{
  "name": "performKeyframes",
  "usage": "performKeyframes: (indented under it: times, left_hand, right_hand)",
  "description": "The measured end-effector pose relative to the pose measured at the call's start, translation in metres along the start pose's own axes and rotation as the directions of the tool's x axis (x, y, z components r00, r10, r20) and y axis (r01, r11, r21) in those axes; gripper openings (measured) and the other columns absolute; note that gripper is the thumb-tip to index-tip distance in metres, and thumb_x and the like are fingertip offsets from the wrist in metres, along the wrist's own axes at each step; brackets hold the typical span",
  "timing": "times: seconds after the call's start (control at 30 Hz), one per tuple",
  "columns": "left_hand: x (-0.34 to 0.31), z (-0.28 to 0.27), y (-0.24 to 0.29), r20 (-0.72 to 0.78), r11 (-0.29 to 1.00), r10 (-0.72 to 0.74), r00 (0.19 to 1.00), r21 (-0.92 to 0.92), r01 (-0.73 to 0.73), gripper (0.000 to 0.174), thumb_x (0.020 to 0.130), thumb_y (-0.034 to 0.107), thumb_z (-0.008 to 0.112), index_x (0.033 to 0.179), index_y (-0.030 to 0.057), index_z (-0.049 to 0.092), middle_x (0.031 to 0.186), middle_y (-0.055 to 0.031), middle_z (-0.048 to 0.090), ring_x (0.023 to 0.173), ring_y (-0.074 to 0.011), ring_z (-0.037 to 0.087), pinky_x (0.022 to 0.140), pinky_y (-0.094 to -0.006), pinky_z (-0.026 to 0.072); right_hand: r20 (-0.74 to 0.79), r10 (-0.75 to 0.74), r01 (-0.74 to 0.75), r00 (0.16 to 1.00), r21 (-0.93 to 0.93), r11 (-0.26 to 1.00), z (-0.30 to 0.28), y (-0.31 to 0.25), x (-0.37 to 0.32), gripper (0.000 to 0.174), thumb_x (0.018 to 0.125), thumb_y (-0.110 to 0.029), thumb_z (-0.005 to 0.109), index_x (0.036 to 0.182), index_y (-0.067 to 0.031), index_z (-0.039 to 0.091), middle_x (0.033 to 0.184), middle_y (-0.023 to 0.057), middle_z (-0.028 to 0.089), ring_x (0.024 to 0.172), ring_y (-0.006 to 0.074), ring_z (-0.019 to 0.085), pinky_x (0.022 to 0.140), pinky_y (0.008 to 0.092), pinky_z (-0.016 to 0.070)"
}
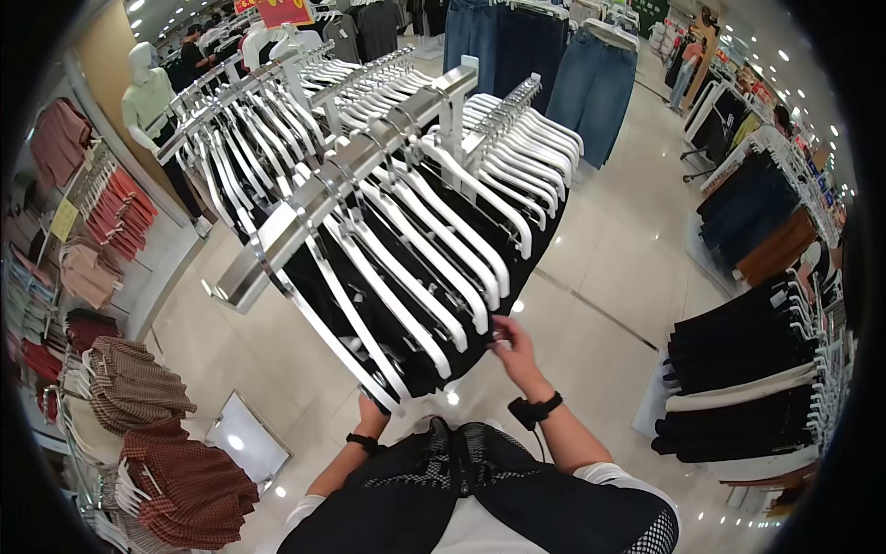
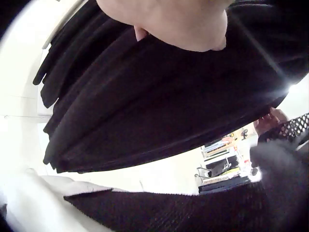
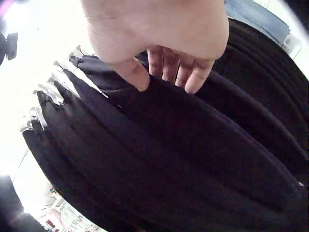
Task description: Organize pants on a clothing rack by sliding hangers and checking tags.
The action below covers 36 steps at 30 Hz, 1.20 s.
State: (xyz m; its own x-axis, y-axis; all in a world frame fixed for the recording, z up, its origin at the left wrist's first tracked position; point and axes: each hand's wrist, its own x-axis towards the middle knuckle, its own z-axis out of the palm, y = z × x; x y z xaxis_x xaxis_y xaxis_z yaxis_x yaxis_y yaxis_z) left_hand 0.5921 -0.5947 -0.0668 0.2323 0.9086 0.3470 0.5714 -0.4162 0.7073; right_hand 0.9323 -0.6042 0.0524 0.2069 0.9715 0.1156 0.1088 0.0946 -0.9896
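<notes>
Black trousers [image 3: 159,145] hang close together on white hangers [image 1: 401,249] from a metal rail [image 1: 369,148] in front of me. At their right side my right hand [image 1: 514,351] touches the edge of the cloth. In the right wrist view its fingers [image 3: 170,67] hang loosely bent against a dark fold, with the thumb apart from them. My left hand [image 1: 372,415] is at the near end of the row, below the hanger tips. The left wrist view shows its heel and a thumb tip against the black cloth [image 2: 145,101]; its other fingers are hidden.
More white hangers [image 1: 531,152] fill other arms of the rack. Blue jeans [image 1: 591,88] hang beyond it. Dark garments [image 1: 738,342] line a rack at right; checked shirts [image 1: 189,480] hang at left near a white panel [image 1: 245,439]. A mannequin [image 1: 146,92] stands at back left.
</notes>
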Motion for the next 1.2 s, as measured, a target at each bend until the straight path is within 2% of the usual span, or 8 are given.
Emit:
performKeyframes:
  times: [0.07,0.17,0.37,0.57,0.77,0.93,1.1,1.2]
  left_hand:
    - [-0.004,0.013,-0.027,0.085,0.995,0.032,0.996,0.095,-0.04,0.032,0.086,0.015,0.073,0.117,0.0078,0.069,0.105,-0.0139,0.074,0.098,-0.0347,0.07,0.086,-0.0415,0.0553]
    - [0.004,0.053,-0.069,0.093,0.93,-0.101,0.991,-0.344,0.127,0.037,0.086,0.018,0.074,0.121,0.006,0.068,0.111,-0.0184,0.073,0.105,-0.0398,0.068,0.09,-0.0446,0.0545]
    - [0.012,0.074,-0.104,0.22,0.899,-0.171,0.961,-0.363,0.243,0.034,0.091,0.018,0.069,0.122,0.0058,0.069,0.117,-0.0204,0.072,0.109,-0.0403,0.067,0.092,-0.046,0.0537]
    - [0.029,0.035,-0.058,0.279,0.677,-0.359,0.891,-0.579,0.455,0.039,0.095,0.024,0.067,0.13,0.0047,0.065,0.124,-0.0173,0.07,0.115,-0.0348,0.065,0.098,-0.0431,0.0514]
    - [0.085,-0.061,0.07,0.289,0.894,-0.198,0.937,-0.34,0.294,0.039,0.097,0.024,0.066,0.13,0.0023,0.063,0.124,-0.0141,0.07,0.113,-0.028,0.065,0.098,-0.0401,0.0505]
    - [0.074,-0.081,0.116,-0.128,0.638,-0.608,0.783,-0.665,0.387,0.022,0.103,0.019,0.06,0.115,0.0016,0.065,0.104,-0.0034,0.068,0.097,-0.0116,0.06,0.088,-0.0289,0.0489]
    - [0.082,-0.075,0.222,-0.739,0.906,-0.311,0.597,-0.421,-0.049,0.021,0.104,0.018,0.05,0.113,0.0014,0.059,0.106,-0.0085,0.061,0.097,-0.0153,0.056,0.091,-0.0324,0.0458]
    - [0.089,-0.068,0.277,-0.751,0.984,0.028,0.659,-0.095,-0.15,0.036,0.104,0.031,0.048,0.12,0.0003,0.058,0.124,-0.0174,0.057,0.12,-0.0274,0.053,0.107,-0.0428,0.0397]
  right_hand:
    - [-0.139,-0.08,0.091,0.987,0.077,0.993,-0.022,-0.001,0.011,0.046,0.091,0.004,0.051,0.136,-0.0037,0.056,0.126,0.0091,0.065,0.117,0.0182,0.063,0.091,0.0301,0.0493]
    - [-0.314,-0.069,0.135,0.947,0.194,0.972,-0.03,-0.034,0.035,0.05,0.094,-0.002,0.05,0.144,-0.0025,0.047,0.137,0.0117,0.058,0.124,0.0228,0.06,0.099,0.032,0.0463]
    - [-0.207,-0.297,0.326,0.932,0.123,0.937,0.032,-0.101,0.051,0.093,0.1,-0.064,0.049,0.16,-0.0004,0.019,0.159,0.018,0.033,0.148,0.0288,0.032,0.123,0.0444,0.022]
    - [0.038,-0.463,0.462,0.885,0.03,0.886,0.033,-0.084,0.058,0.083,0.101,-0.062,0.049,0.15,0.0033,0.037,0.145,0.0193,0.045,0.134,0.0308,0.046,0.115,0.0434,0.0338]
    - [0.017,-0.676,0.676,0.737,-0.063,0.734,-0.002,-0.103,0.093,0.077,0.101,-0.052,0.056,0.153,0.0005,0.035,0.148,0.0235,0.044,0.131,0.0346,0.049,0.109,0.045,0.0399]
    - [0.207,-0.849,0.874,0.486,-0.105,0.474,-0.022,-0.12,0.133,0.062,0.093,-0.042,0.069,0.142,-0.0059,0.056,0.148,0.0218,0.051,0.14,0.0453,0.044,0.112,0.0565,0.0364]
    - [0.202,-0.832,0.849,0.517,0.0,0.528,-0.047,-0.126,0.155,0.052,0.083,-0.01,0.067,0.134,-0.0022,0.062,0.145,0.022,0.053,0.136,0.0422,0.051,0.11,0.0494,0.0423]
    - [0.207,-0.827,0.841,0.523,0.029,0.54,-0.059,-0.126,0.164,0.052,0.081,-0.003,0.066,0.133,-0.0018,0.062,0.144,0.0214,0.054,0.134,0.0413,0.052,0.109,0.0477,0.0435]
